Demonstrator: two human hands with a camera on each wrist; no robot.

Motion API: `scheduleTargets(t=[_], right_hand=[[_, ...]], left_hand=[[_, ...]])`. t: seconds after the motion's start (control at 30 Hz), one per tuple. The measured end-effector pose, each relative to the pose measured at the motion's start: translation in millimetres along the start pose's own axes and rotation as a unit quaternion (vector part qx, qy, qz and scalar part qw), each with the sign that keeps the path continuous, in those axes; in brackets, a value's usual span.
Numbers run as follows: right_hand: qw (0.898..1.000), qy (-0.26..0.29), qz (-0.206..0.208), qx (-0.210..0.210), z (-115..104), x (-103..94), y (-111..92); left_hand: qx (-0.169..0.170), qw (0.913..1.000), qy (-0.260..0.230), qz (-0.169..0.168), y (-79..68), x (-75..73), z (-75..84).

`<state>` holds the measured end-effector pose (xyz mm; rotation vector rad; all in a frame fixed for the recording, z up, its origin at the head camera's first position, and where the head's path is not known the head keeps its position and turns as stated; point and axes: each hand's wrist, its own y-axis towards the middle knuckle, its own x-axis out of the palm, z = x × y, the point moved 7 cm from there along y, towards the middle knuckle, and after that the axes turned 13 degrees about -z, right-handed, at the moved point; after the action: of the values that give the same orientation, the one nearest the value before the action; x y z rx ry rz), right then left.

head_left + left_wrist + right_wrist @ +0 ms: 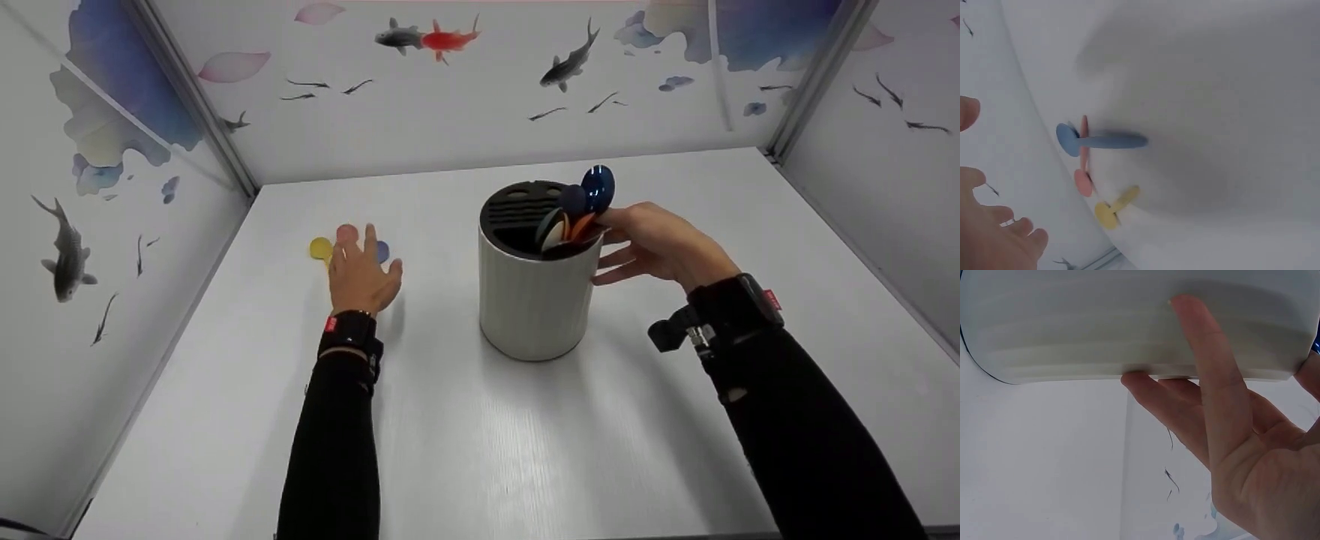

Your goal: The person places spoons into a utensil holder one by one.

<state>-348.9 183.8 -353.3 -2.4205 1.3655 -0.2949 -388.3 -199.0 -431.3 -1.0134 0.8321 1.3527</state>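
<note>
My left hand (364, 277) hovers over three small round-headed spoons on the table, its fingers relaxed and spread, holding nothing. In the left wrist view, the blue spoon (1112, 141) lies across the pink spoon (1083, 183), and the yellow spoon (1105, 215) is beside them. A pale ribbed utensil holder (534, 307) with a black slotted top stands upright at the centre. Spoons with dark blue (598, 189), orange and white parts lean in its front opening. My right hand (656, 244) touches the holder's right side with extended fingers (1207, 343), thumb up near the rim.
White panels printed with fish and petals enclose the table (465, 442) at the back and both sides. A metal corner post (217, 120) rises at the back left. Each wrist wears a black camera strap (731, 307).
</note>
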Motion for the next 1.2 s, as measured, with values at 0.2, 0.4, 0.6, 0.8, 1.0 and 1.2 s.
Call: scheduleTargets(t=[0.2, 0.4, 0.6, 0.8, 1.0, 1.2], right_hand=[[1.000, -0.007, 0.006, 0.004, 0.8, 0.2, -0.7], [1.000, -0.003, 0.010, 0.004, 1.3, -0.1, -1.7], [1.000, 0.003, 0.008, 0.001, 1.4, 0.1, -0.7], [1.000, -0.001, 0.009, 0.006, 0.8, -0.3, -1.2], [1.000, -0.008, 0.012, 0.011, 0.5, -0.8, -1.7], [1.000, -0.005, 0.008, 0.006, 0.7, 0.1, -0.5]], left_hand=[[-0.041, 0.9972, -0.001, -0.062, -1.2, 24.0, -10.5], [-0.063, 0.9953, 0.003, -0.073, 0.0, 32.1, -12.9], [-0.064, 0.9954, 0.040, -0.058, 0.1, 36.0, -16.0], [-0.058, 0.9975, 0.009, -0.039, -2.0, 35.8, -18.4], [-0.084, 0.9944, -0.020, -0.061, -3.4, 34.3, -20.9], [-0.122, 0.9861, -0.062, -0.095, -2.9, 34.8, -27.6]])
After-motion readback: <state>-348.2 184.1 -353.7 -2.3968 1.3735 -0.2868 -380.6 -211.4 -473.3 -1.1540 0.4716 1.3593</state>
